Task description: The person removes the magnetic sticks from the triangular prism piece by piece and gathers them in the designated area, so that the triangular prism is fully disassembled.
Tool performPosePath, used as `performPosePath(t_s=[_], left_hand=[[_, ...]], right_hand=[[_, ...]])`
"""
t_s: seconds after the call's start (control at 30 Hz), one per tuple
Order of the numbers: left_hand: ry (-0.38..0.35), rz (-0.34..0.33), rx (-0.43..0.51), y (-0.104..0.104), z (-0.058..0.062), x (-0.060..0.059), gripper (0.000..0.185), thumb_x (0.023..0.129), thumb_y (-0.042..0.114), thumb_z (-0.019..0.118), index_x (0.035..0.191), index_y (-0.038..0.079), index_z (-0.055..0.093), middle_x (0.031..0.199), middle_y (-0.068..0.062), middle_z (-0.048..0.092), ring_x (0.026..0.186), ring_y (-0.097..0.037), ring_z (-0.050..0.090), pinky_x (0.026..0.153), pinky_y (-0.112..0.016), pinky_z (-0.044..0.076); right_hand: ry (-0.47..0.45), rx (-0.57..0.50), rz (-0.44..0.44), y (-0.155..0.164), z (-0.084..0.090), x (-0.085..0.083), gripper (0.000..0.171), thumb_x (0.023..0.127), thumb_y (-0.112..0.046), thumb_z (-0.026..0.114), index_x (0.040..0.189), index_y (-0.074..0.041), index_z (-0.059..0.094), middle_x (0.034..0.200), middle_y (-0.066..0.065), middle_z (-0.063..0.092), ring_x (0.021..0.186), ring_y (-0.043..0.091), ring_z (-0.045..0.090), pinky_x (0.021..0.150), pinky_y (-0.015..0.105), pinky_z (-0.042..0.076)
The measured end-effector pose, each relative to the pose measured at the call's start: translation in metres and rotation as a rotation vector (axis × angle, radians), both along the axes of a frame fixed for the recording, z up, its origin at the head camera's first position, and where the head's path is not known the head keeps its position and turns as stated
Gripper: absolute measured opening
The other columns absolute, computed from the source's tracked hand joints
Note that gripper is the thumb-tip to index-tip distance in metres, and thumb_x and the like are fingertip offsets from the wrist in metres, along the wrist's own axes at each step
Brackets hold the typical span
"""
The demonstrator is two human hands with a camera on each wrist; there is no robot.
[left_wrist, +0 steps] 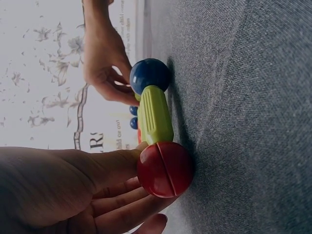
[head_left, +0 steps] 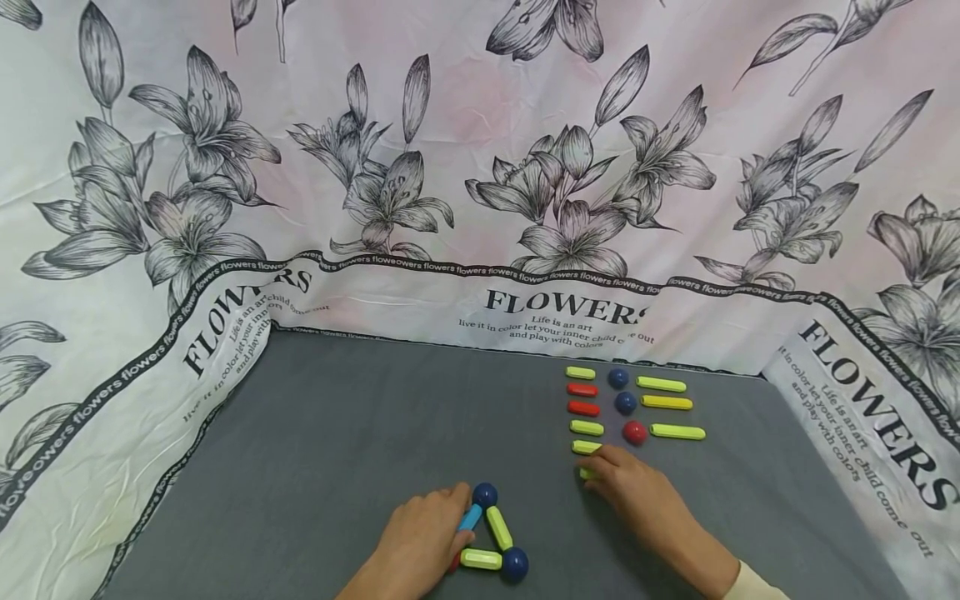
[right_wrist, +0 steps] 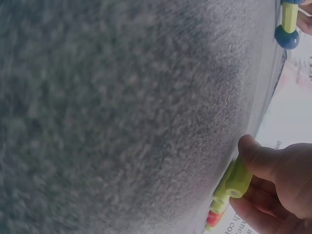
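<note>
A flat triangle of magnetic sticks and balls lies on the grey mat (head_left: 337, 433). It has two blue balls (head_left: 484, 495) (head_left: 514, 564), two green sticks (head_left: 498, 527) and a blue stick (head_left: 470, 517). My left hand (head_left: 459, 535) holds its left corner, with fingers around the red ball (left_wrist: 164, 169) beside a green stick (left_wrist: 155, 114). My right hand (head_left: 596, 468) pinches a short green stick (right_wrist: 238, 180) between thumb and fingers, low on the mat, at the near end of the row of loose pieces.
Loose pieces lie in columns at the back right: short green and red sticks (head_left: 583, 408), two blue balls (head_left: 626, 403), a red ball (head_left: 634, 432) and three long yellow-green sticks (head_left: 666, 402). A floral cloth (head_left: 480, 167) rises behind and at both sides.
</note>
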State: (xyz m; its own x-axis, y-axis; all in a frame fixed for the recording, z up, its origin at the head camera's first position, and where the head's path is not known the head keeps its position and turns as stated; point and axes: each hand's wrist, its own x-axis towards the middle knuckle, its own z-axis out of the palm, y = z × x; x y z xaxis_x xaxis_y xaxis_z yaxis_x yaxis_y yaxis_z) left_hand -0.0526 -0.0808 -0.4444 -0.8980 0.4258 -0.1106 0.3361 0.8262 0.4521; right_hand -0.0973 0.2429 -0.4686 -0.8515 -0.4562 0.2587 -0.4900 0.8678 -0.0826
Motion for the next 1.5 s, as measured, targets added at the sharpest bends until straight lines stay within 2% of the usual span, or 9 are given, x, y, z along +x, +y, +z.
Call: performPosePath(t_s=[0.23, 0.6, 0.9, 1.13, 1.27, 1.4, 1.5], left_hand=[[-0.012, -0.002, 0.001, -0.002, 0.001, 0.0, 0.027, 0.092, 0.028, 0.084, 0.099, 0.016, 0.061, 0.076, 0.006, 0.055, 0.061, -0.008, 0.05, 0.054, -0.032, 0.045], [-0.005, -0.011, 0.01, -0.003, 0.001, 0.0, 0.028, 0.092, 0.029, 0.084, 0.1, 0.017, 0.061, 0.079, 0.008, 0.057, 0.061, -0.007, 0.051, 0.054, -0.031, 0.045], [0.019, -0.013, 0.005, -0.003, 0.001, 0.001, 0.028, 0.093, 0.029, 0.084, 0.099, 0.016, 0.06, 0.078, 0.008, 0.055, 0.061, -0.007, 0.049, 0.053, -0.031, 0.044], [0.016, -0.009, -0.002, -0.003, 0.001, 0.001, 0.028, 0.093, 0.03, 0.084, 0.099, 0.016, 0.061, 0.078, 0.007, 0.057, 0.062, -0.007, 0.051, 0.054, -0.032, 0.046], [0.025, -0.005, -0.009, -0.003, 0.001, 0.002, 0.029, 0.092, 0.03, 0.085, 0.098, 0.016, 0.061, 0.077, 0.007, 0.057, 0.062, -0.008, 0.054, 0.053, -0.032, 0.046], [0.041, -0.003, -0.007, -0.003, 0.0, 0.003, 0.029, 0.091, 0.03, 0.086, 0.097, 0.016, 0.061, 0.077, 0.006, 0.057, 0.062, -0.009, 0.057, 0.052, -0.033, 0.047], [0.056, -0.003, -0.003, -0.003, -0.001, 0.003, 0.03, 0.09, 0.03, 0.086, 0.096, 0.016, 0.06, 0.077, 0.006, 0.058, 0.062, -0.01, 0.057, 0.052, -0.033, 0.047]], right_hand=[[-0.059, 0.05, -0.012, -0.004, -0.001, -0.005, 0.032, 0.082, -0.016, 0.093, 0.111, -0.018, 0.079, 0.107, -0.005, 0.069, 0.096, 0.01, 0.067, 0.078, 0.035, 0.061], [-0.042, 0.073, 0.033, -0.005, -0.001, -0.011, 0.031, 0.082, -0.015, 0.093, 0.11, -0.02, 0.078, 0.102, -0.007, 0.067, 0.093, 0.011, 0.068, 0.073, 0.034, 0.061], [-0.119, 0.082, -0.005, -0.007, 0.003, -0.011, 0.032, 0.085, -0.017, 0.091, 0.114, -0.017, 0.078, 0.105, -0.006, 0.069, 0.095, 0.009, 0.067, 0.078, 0.034, 0.061], [-0.087, 0.074, 0.016, -0.005, 0.001, -0.011, 0.031, 0.085, -0.017, 0.091, 0.113, -0.018, 0.078, 0.104, -0.008, 0.068, 0.094, 0.009, 0.068, 0.076, 0.034, 0.061], [-0.026, 0.057, 0.061, -0.005, 0.001, -0.011, 0.035, 0.081, -0.017, 0.094, 0.112, -0.018, 0.078, 0.103, -0.008, 0.068, 0.093, 0.01, 0.069, 0.077, 0.035, 0.06], [0.066, -0.008, 0.172, -0.012, 0.003, -0.011, 0.039, 0.076, -0.021, 0.097, 0.11, -0.016, 0.078, 0.1, -0.006, 0.069, 0.09, 0.012, 0.068, 0.077, 0.036, 0.059], [0.068, -0.068, 0.264, -0.025, 0.008, -0.009, 0.038, 0.079, -0.022, 0.096, 0.112, -0.016, 0.077, 0.1, -0.007, 0.069, 0.089, 0.01, 0.068, 0.078, 0.035, 0.059]])
